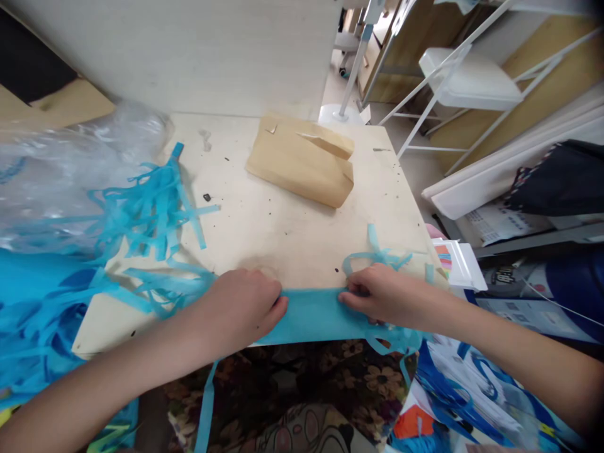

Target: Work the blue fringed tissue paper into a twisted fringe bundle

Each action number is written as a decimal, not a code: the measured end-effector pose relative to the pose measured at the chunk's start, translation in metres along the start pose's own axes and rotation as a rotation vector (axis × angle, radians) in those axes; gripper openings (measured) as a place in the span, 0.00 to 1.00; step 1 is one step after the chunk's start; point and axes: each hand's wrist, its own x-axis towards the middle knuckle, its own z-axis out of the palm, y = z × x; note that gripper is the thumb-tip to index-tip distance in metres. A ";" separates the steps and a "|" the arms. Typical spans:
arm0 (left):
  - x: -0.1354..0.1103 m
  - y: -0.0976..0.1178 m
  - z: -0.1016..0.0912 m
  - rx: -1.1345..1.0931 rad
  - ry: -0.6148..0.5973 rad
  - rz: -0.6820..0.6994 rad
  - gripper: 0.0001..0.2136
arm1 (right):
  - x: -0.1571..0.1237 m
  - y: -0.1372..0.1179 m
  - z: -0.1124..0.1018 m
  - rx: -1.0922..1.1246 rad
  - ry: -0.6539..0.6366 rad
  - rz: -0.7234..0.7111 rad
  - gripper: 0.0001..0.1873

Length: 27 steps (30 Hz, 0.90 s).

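Observation:
A band of blue tissue paper (314,314) lies stretched along the near edge of a pale wooden board (283,233). My left hand (240,308) is closed, its fingers pinching the band's left end. My right hand (382,296) pinches the right end, where thin blue fringe strips (377,255) curl up and hang down. One strip dangles below the board under my left hand.
A heap of cut blue paper strips (151,214) and clear plastic wrap (66,170) lies at the left. A brown paper bag (302,160) rests at the board's far side. A white folding chair (467,82) and stacked papers stand to the right.

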 end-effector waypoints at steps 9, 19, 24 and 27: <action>0.005 -0.005 0.002 -0.017 0.040 0.062 0.17 | 0.000 -0.002 -0.003 0.040 -0.025 -0.024 0.18; 0.006 -0.005 0.000 -0.024 0.015 0.058 0.18 | -0.001 -0.002 -0.004 -0.011 -0.007 -0.034 0.17; 0.007 -0.005 0.000 -0.009 0.014 0.048 0.18 | -0.001 -0.003 -0.003 -0.063 0.023 -0.047 0.17; 0.007 -0.005 0.002 0.001 0.025 0.063 0.18 | 0.000 0.000 -0.001 -0.089 0.050 -0.063 0.17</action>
